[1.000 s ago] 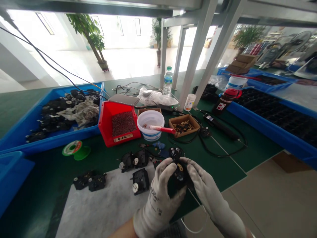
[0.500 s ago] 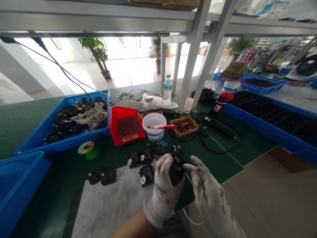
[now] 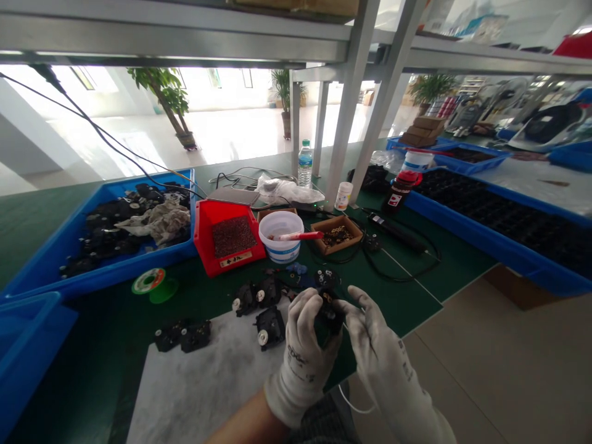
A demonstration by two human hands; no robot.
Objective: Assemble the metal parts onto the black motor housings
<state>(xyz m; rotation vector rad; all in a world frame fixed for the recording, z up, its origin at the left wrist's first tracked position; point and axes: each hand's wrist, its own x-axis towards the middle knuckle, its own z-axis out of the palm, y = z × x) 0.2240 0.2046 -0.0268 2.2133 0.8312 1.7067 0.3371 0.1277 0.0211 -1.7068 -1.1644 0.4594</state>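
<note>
My left hand (image 3: 305, 354), in a white glove, is closed round a black part (image 3: 331, 317) with brass-coloured pieces on top. My right hand (image 3: 377, 345), gloved too, has its fingertips against the right side of that part; whether they pinch something small is hidden. Just behind my left hand lies another black round part (image 3: 327, 277). Left of it stand black housings with white wheels, one of them (image 3: 269, 327) on the grey sheet (image 3: 198, 382). Two more black parts (image 3: 195, 336) lie at the sheet's back left corner.
Behind the hands are a red bin (image 3: 208, 265), a white tub (image 3: 282, 251) with a red-handled brush and a small carton (image 3: 340, 248) of brass pieces. A solder spool (image 3: 155, 285) stands left. Blue trays (image 3: 185, 246) flank the table, and a black tool (image 3: 398, 233) lies right.
The whole view has shifted, so the table's things appear slightly further left. My right hand's fingers have moved slightly against the black part; my left hand keeps its hold.
</note>
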